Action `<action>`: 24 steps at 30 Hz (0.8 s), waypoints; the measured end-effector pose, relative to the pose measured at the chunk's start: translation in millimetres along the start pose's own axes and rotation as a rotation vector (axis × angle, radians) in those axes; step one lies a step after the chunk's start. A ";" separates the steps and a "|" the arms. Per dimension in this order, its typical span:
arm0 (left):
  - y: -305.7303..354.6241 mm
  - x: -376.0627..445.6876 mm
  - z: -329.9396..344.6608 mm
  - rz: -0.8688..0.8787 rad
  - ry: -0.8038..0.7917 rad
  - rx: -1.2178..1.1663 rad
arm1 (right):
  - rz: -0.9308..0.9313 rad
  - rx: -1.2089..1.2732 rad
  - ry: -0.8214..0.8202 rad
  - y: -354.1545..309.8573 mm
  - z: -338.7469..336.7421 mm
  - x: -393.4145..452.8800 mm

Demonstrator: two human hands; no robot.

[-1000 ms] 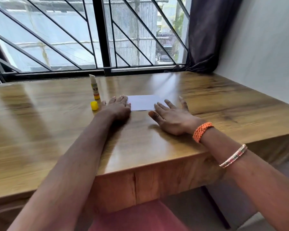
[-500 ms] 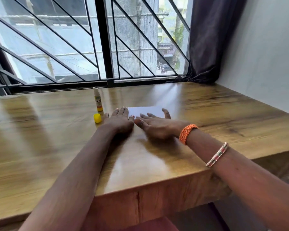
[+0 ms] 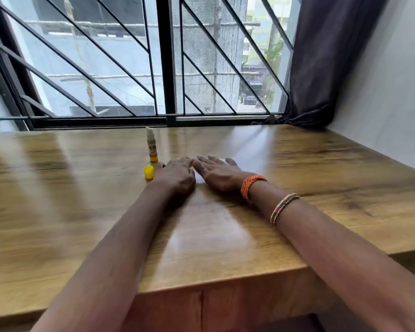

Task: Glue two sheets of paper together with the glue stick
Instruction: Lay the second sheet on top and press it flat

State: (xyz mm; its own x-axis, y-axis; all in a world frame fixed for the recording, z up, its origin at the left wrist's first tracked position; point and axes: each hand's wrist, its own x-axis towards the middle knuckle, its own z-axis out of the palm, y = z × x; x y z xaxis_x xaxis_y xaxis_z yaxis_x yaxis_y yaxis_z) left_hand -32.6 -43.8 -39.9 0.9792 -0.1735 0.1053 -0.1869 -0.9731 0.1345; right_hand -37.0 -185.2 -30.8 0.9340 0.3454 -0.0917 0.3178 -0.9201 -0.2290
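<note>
On the table (image 3: 225, 236), the paper (image 3: 199, 177) lies under both hands, the left hand (image 3: 177, 174) just left of the right hand (image 3: 219, 172), fingers touching. The cap (image 3: 149, 172) sits just left of the left hand, the glue stick (image 3: 152, 146) upright behind it. The window (image 3: 153, 61) lies beyond, a curtain (image 3: 326, 58) at its right.

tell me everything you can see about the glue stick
The glue stick stands upright on the wooden table, just beyond the left hand, untouched. It is a slim tube, pale at the top, with a yellow base and a dark-lettered label. Its top is uncapped; the yellow cap sits apart on the table in front of it.
</note>
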 end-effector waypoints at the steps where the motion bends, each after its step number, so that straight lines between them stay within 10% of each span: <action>1: 0.3 -0.2 0.3 -0.003 0.004 0.006 | -0.013 -0.003 0.004 -0.6 0.8 -2.4; 24: 1.3 3.2 -1.1 -0.045 -0.064 -0.112 | -0.103 0.068 0.038 12.1 -6.7 -76.7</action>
State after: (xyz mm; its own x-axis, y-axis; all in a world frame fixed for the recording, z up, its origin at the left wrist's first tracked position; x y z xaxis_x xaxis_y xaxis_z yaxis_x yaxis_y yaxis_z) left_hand -29.8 -45.4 -38.3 0.9892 -0.1425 0.0336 -0.1463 -0.9579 0.2470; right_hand -103.7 -224.1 -20.0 0.9026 0.4295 -0.0280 0.4021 -0.8648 -0.3006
